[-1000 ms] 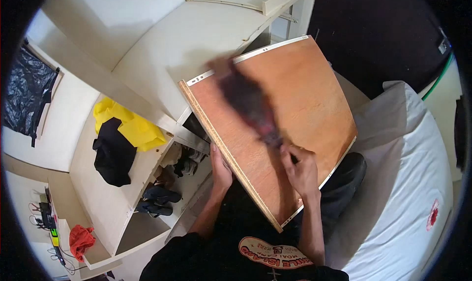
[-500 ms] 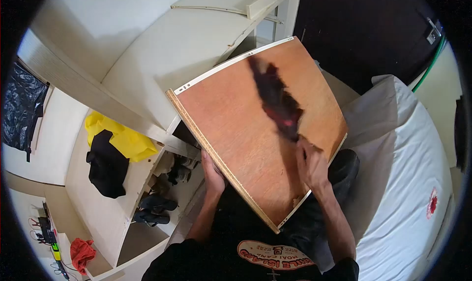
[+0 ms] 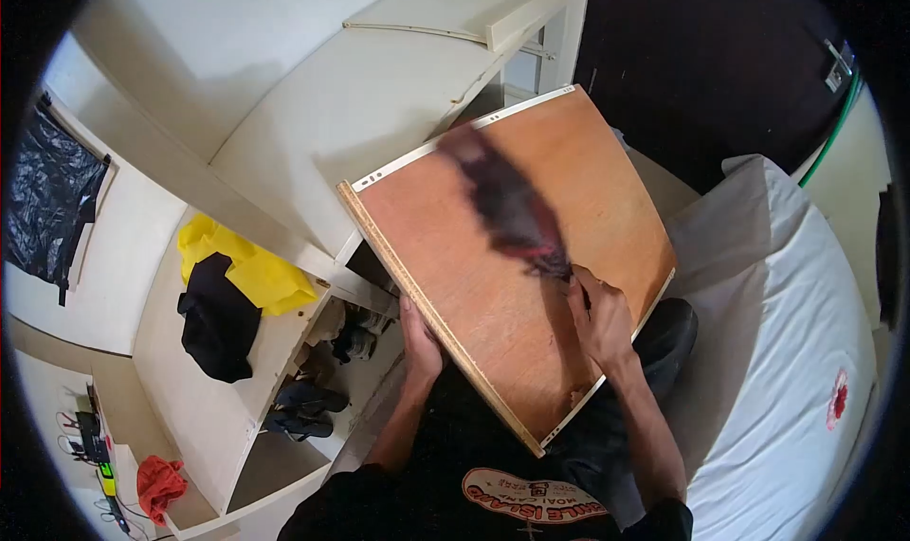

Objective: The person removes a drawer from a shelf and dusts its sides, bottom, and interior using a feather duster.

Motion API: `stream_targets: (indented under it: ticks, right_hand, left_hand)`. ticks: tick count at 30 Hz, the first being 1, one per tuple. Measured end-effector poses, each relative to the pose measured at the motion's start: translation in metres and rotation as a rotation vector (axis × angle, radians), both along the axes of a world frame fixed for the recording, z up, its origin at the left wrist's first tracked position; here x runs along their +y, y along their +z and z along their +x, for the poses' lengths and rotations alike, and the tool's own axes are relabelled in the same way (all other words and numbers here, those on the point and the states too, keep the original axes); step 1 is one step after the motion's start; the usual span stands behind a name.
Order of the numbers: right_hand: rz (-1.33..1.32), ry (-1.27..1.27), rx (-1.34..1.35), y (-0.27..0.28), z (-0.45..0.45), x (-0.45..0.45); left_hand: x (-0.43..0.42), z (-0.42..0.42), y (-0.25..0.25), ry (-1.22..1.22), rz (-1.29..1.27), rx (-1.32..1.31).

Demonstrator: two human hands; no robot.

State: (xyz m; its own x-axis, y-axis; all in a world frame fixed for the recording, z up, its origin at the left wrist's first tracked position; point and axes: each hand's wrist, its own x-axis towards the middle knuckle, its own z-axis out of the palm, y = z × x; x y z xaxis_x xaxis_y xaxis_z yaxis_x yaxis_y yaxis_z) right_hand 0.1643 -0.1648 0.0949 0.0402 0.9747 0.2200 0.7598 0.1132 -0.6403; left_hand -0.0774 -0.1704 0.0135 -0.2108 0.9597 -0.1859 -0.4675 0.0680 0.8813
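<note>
A wooden drawer (image 3: 611, 195) is tilted over my lap, its flat brown underside up, with white metal rails along two sides. My left hand (image 3: 422, 342) is wrapped round its near-left edge; the fingers are partly hidden beneath. A dark cloth (image 3: 517, 221) with some red on it is pinched by one end in my right hand (image 3: 604, 325). Smeared by motion, the cloth stretches away over the drawer's underside. Whether it touches the wood I cannot tell.
At left, a pale cabinet (image 3: 161, 323) bears a yellow cloth (image 3: 275, 280) and a black cloth (image 3: 220, 323). Shoes (image 3: 303, 408) sit inside it. A red cloth (image 3: 159, 487) lies lower left. A white-covered cushion (image 3: 758, 351) is at right, near a dark door (image 3: 697, 67).
The dark cloth has swung to the left across the drawer, held in my right hand. Drawer and left hand have shifted slightly right and down in view.
</note>
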Motion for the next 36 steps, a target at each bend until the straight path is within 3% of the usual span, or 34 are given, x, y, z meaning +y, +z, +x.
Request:
stream_targets:
  ticks: [1,4,5,9,12,15,18,21,24,25,28,29,33,36]
  right_hand:
    - [-0.031,-0.032,0.006,0.008,-0.007,-0.004]
    - [0.024,0.284,-0.093,-0.001,-0.006,-0.012]
    - [-0.045,0.275,-0.222,0.002,-0.002,-0.014]
    - [-0.101,-0.096,0.001,-0.003,0.006,0.006]
    - [0.032,0.155,-0.096,-0.012,0.011,-0.002]
    - [0.049,0.177,-0.170,-0.013,0.021,0.003]
    - [-0.031,-0.080,-0.012,-0.010,0.012,0.009]
    - [0.033,0.190,-0.185,-0.012,0.015,0.001]
    - [0.058,0.136,-0.152,-0.017,0.026,0.010]
    - [0.037,-0.008,-0.062,-0.014,0.022,0.013]
    - [0.009,0.037,-0.096,-0.017,0.022,0.006]
    - [0.181,0.178,-0.151,-0.018,0.024,0.003]
    - [-0.063,-0.055,-0.095,-0.022,0.035,0.014]
    - [0.043,0.081,-0.136,-0.024,0.033,0.006]
  left_hand:
    - [0.004,-0.002,-0.008,0.007,0.142,0.053]
    - [0.004,-0.001,-0.012,0.019,0.123,0.006]
    - [0.001,-0.006,-0.011,0.001,0.031,0.025]
    - [0.000,0.004,0.009,0.016,-0.011,-0.044]
    - [0.002,0.001,-0.001,0.030,0.034,-0.040]
    - [0.001,-0.003,-0.007,0.014,0.031,-0.055]
    - [0.003,-0.005,-0.017,0.001,0.041,-0.048]
    - [0.002,-0.005,-0.010,-0.021,0.036,-0.044]
    - [0.001,-0.003,-0.006,0.001,0.020,-0.030]
    - [0.000,-0.002,-0.006,0.008,0.016,0.000]
    - [0.004,-0.002,-0.008,0.009,0.027,-0.009]
    - [0.003,-0.002,-0.010,0.005,0.025,-0.026]
    - [0.002,-0.005,-0.022,0.003,0.060,-0.035]
    - [0.003,-0.005,-0.019,0.022,0.123,0.049]
